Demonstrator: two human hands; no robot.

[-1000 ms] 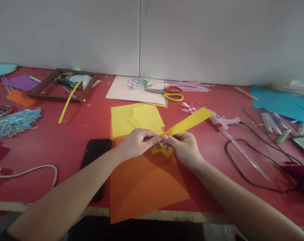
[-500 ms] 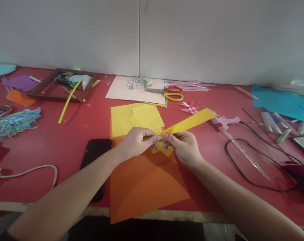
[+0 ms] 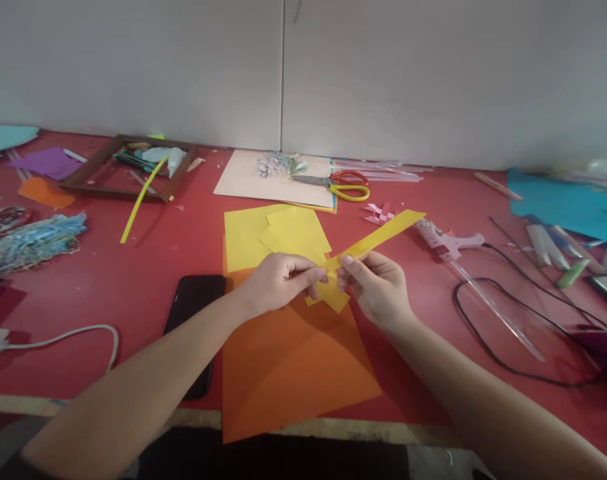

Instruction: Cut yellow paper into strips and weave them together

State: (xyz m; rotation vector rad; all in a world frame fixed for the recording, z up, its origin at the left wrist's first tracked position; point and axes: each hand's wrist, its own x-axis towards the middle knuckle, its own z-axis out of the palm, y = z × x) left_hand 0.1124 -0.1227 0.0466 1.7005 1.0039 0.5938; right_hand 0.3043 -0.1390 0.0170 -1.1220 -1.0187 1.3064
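Both hands pinch one yellow paper strip [image 3: 387,231] above the sheets in the middle of the table. My left hand [image 3: 283,283] is closed on its near left end, fingertips together. Just to the right, my right hand [image 3: 376,287] grips the strip between thumb and fingers, and its long free part points up and right. How the strip is folded between the fingertips is too small to tell. Below lie yellow paper pieces [image 3: 296,230] on a large orange sheet [image 3: 293,373].
Scissors [image 3: 350,186] rest on a pale sheet [image 3: 258,187] at the back. A pink glue gun [image 3: 448,243] with a black cord lies right. Left are a black phone [image 3: 198,300], a wooden frame [image 3: 118,193] holding small tools, and a shredded-paper bundle [image 3: 38,243].
My right hand has slid slightly outward along the strip, leaving a small gap between my hands. The strip now looks narrower and angled more steeply. The view has shifted slightly.
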